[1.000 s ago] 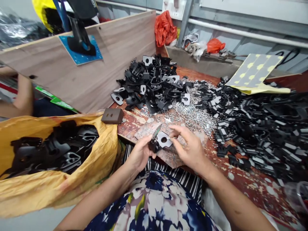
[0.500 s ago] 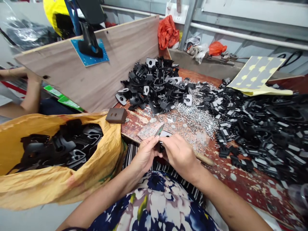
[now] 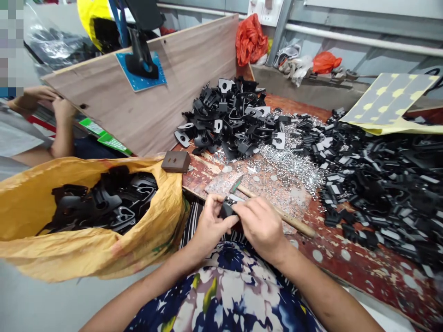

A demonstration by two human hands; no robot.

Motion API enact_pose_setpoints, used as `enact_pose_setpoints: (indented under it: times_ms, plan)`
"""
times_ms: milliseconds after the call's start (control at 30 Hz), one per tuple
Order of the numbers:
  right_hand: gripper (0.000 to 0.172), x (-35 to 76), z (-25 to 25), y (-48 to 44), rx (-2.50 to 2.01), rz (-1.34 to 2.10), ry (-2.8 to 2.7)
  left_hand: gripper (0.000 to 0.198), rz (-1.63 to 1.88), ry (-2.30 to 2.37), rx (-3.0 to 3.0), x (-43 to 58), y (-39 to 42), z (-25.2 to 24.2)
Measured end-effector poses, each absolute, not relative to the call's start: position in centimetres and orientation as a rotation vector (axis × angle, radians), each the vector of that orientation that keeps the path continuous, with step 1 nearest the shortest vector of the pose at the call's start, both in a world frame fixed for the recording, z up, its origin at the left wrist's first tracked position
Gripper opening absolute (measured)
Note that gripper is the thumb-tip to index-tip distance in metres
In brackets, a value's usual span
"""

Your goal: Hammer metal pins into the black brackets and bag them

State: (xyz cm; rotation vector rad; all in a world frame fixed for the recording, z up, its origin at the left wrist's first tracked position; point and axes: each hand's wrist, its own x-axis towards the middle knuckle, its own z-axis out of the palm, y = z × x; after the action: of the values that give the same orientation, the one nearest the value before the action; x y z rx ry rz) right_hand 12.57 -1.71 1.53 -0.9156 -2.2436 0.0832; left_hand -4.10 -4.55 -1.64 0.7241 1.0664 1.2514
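Black plastic and a light grey plate make up the small clip-like part point(image 3: 226, 210), which is up off the worktop in front of the person's floral-patterned top point(image 3: 207, 299). The left hand point(image 3: 212, 219) has its grip wrapped around it, thumb on the near side. The right hand point(image 3: 260, 223) bends in with its fingertips at the part's right side; its own fingers hide the contact, so I cannot tell whether that grip is clenched on the part or pinching something else.

Just beyond both hands, a hammer with a pale wooden handle point(image 3: 294, 222) lies slantwise on a speckled stone slab point(image 3: 259, 170). The slab rests on a worn red-brown worktop point(image 3: 332, 267). Behind it are loose silvery metal pins point(image 3: 294, 163), between a heap of black-and-grey clips point(image 3: 228, 122) and a broad spread of small black pieces point(image 3: 384, 184). A brown block with two holes point(image 3: 176, 162) sits near the yellow woven sack point(image 3: 162, 203).
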Motion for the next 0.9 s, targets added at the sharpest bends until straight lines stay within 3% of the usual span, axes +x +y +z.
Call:
enact_pose_setpoints:
  times_ms: [133, 300, 433, 533, 733, 800, 900]
  plan:
    - [0.022, 15.2, 0.7, -1.2, -1.101, 0.211, -2.356, 0.041, 1.163, 1.361, 0.910, -7.9, -5.5, -1.6]
    - [0.014, 21.1, -1.1, 0.3, -1.533, -0.159, -2.546, 0.039, 1.059, 1.442, 1.014, -9.7, -3.3, -2.2]
    - [0.009, 22.1, -2.3, -0.4, -1.619, 0.147, -2.575, 0.038, 1.109, 1.506, 1.144, -7.9, -1.0, -4.8]
    - [0.028, 21.7, -1.3, -1.5, -1.516, 0.312, -2.496, 0.040, 1.139, 1.582, 1.208, -7.2, -0.4, -6.0]
    - [0.067, 20.7, 2.1, -3.3, -1.211, 0.091, -2.177, 0.043, 1.197, 1.660, 1.235, -7.3, -0.5, -6.2]
    - [0.071, 20.0, 1.6, -3.4, -1.150, 0.050, -2.143, 0.042, 1.208, 1.669, 1.235, -7.3, -0.6, -6.4]
    - [0.060, 19.0, -0.4, -3.1, -1.169, 0.030, -2.319, 0.039, 1.224, 1.660, 1.239, -7.2, -0.6, -6.8]
